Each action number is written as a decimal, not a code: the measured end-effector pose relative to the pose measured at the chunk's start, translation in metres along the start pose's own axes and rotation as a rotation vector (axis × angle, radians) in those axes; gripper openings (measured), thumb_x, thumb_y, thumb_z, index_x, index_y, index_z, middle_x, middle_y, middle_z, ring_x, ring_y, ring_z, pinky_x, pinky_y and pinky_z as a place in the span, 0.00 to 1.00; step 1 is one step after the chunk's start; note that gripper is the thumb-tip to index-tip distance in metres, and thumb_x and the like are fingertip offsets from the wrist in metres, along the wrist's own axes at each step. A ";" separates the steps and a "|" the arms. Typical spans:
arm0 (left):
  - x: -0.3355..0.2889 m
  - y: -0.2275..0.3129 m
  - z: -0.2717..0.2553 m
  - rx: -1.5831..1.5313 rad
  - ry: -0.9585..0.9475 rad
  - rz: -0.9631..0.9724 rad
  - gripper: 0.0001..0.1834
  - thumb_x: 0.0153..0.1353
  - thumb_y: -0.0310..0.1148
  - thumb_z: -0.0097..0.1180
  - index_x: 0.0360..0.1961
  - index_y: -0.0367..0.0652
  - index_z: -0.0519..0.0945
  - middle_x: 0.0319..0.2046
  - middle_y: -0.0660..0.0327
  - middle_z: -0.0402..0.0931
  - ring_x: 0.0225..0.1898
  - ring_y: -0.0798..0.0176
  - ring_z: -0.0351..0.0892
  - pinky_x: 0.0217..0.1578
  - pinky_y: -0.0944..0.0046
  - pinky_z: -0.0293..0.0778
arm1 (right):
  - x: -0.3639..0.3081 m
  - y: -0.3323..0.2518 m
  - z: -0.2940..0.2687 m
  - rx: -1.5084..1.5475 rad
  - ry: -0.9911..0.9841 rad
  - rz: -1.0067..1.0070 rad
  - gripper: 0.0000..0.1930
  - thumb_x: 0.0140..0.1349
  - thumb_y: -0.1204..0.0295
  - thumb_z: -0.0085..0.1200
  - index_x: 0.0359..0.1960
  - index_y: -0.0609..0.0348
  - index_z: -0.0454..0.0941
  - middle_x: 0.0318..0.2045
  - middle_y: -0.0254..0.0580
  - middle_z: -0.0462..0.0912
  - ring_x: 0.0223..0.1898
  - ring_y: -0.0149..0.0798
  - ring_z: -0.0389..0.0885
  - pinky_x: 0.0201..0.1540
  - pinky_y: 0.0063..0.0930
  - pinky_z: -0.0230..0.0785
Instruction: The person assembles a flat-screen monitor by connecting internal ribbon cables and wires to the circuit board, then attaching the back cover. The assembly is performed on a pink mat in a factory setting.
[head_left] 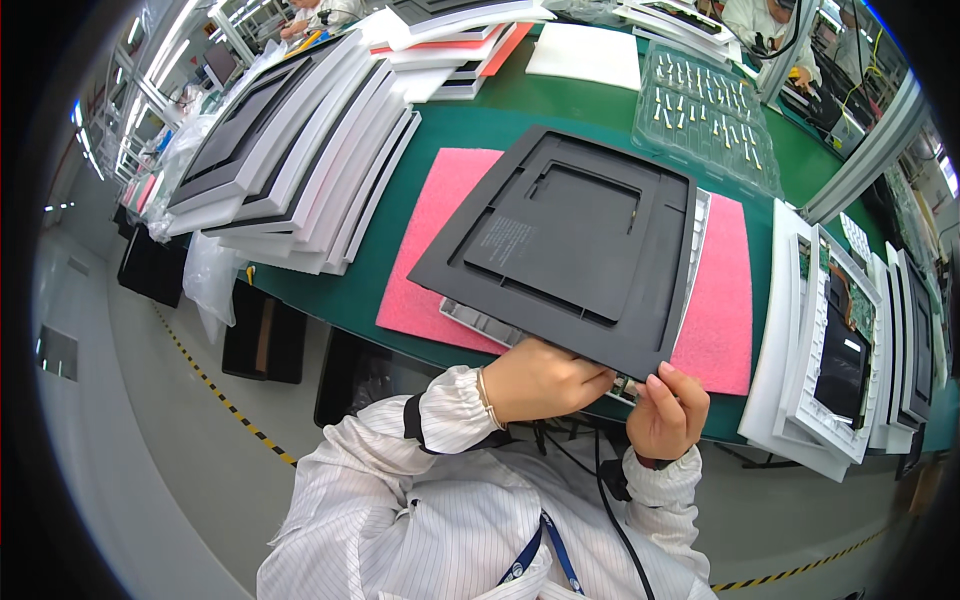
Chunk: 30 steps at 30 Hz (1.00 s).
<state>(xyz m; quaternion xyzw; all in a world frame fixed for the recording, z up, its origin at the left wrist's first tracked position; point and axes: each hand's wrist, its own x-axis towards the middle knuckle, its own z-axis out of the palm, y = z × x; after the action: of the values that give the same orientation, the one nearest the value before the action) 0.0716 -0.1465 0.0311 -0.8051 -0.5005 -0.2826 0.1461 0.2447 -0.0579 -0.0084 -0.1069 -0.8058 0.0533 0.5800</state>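
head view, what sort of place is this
Likely an electronics assembly workshop: stacked black-and-white flat panels, a clear plastic tray of small pale parts, and an open white rectangular frame showing green circuitry.

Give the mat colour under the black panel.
Pink; the mat shows best in the head view.

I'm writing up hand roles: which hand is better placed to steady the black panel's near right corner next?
Probably the right hand: it is right at that corner of the black panel. The left hand sits farther left, by the panel's near edge.
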 end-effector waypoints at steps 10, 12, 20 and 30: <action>0.002 -0.002 0.000 -0.047 -0.085 -0.034 0.06 0.48 0.29 0.58 0.28 0.40 0.82 0.28 0.65 0.77 0.33 0.62 0.79 0.32 0.64 0.76 | -0.009 0.004 0.005 0.050 0.038 0.010 0.20 0.47 0.85 0.65 0.43 0.58 0.76 0.45 0.47 0.75 0.22 0.36 0.74 0.23 0.27 0.67; 0.004 -0.002 -0.001 -0.050 -0.084 -0.035 0.06 0.48 0.29 0.58 0.28 0.41 0.82 0.28 0.65 0.77 0.33 0.62 0.79 0.32 0.64 0.76 | -0.010 0.003 0.005 0.056 0.044 0.019 0.21 0.46 0.85 0.65 0.43 0.58 0.76 0.45 0.47 0.75 0.22 0.36 0.74 0.23 0.27 0.67; 0.002 -0.005 -0.003 -0.051 -0.058 -0.005 0.08 0.48 0.30 0.58 0.31 0.42 0.82 0.31 0.66 0.78 0.34 0.63 0.79 0.33 0.65 0.76 | 0.009 0.001 -0.002 0.074 0.012 0.033 0.20 0.46 0.84 0.67 0.42 0.57 0.78 0.43 0.47 0.77 0.22 0.36 0.73 0.23 0.25 0.67; 0.021 0.008 -0.049 -0.643 0.114 -0.159 0.11 0.47 0.24 0.66 0.34 0.42 0.81 0.32 0.63 0.79 0.31 0.61 0.78 0.31 0.65 0.73 | 0.045 -0.003 -0.007 0.082 0.061 0.116 0.15 0.51 0.82 0.66 0.40 0.58 0.79 0.41 0.47 0.78 0.26 0.34 0.74 0.25 0.23 0.67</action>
<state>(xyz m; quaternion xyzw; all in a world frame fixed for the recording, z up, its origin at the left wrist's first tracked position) 0.0705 -0.1601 0.0829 -0.7513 -0.4381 -0.4812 -0.1102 0.2372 -0.0507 0.0359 -0.1312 -0.7772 0.1167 0.6043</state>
